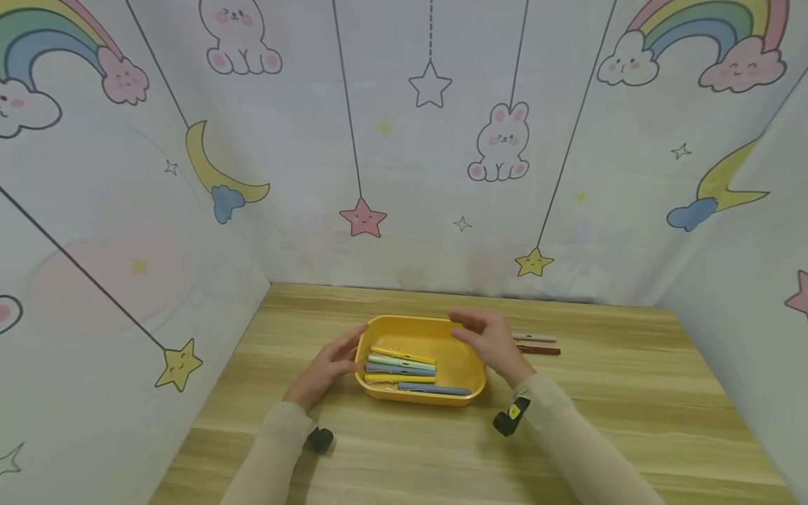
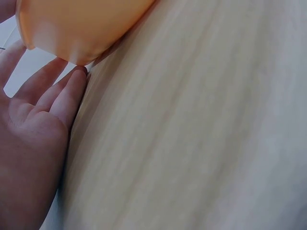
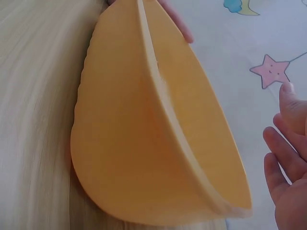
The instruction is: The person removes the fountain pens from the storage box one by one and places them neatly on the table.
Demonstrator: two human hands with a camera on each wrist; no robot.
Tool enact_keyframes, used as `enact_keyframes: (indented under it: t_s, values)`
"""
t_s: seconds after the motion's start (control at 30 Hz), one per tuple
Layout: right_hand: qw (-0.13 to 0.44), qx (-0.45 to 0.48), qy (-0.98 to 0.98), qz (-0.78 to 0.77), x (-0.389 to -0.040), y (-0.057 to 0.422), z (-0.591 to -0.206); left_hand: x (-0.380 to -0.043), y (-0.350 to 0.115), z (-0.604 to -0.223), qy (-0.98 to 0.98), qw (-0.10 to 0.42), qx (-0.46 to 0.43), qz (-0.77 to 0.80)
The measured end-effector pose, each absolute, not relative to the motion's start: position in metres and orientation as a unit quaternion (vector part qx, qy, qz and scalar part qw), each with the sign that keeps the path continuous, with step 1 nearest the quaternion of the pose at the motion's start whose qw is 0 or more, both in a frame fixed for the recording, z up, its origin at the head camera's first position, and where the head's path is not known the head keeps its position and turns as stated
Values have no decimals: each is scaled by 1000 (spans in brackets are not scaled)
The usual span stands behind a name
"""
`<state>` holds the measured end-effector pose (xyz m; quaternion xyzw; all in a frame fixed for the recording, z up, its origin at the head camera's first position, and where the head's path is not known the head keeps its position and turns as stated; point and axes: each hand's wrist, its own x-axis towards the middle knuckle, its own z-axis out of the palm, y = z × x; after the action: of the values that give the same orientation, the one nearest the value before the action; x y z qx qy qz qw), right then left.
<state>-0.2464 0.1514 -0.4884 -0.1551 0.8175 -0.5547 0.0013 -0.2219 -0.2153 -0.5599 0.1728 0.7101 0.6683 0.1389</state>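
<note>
A yellow plastic basket (image 1: 419, 401) stands on the table with several capped pens in it: a yellow pen (image 1: 402, 354), a pale green one, a blue one, another yellow one, and a blue pen (image 1: 434, 388) along the near side. My left hand (image 1: 325, 368) rests against the basket's left end, its fingers extended along the outer wall in the left wrist view. Over the right end of the rim hovers my right hand (image 1: 495, 344), fingers loosely bent and holding nothing. The right wrist view shows that hand (image 3: 290, 158) apart from the basket wall (image 3: 120, 143).
Right of the basket, beyond my right hand, a pale pink pen (image 1: 536, 339) and a dark red pen (image 1: 539, 350) lie on the wooden table (image 1: 391, 456). Cloth walls (image 1: 416, 161) printed with stars, rabbits and rainbows enclose the table at the back and both sides.
</note>
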Motion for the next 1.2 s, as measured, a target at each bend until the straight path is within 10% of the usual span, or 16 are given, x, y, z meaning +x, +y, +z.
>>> enact_keyframes:
  t_s: [1.2]
  values:
    - [106, -192, 853, -474, -251, 100, -499, -221, -216, -561, 712, 136, 168, 668]
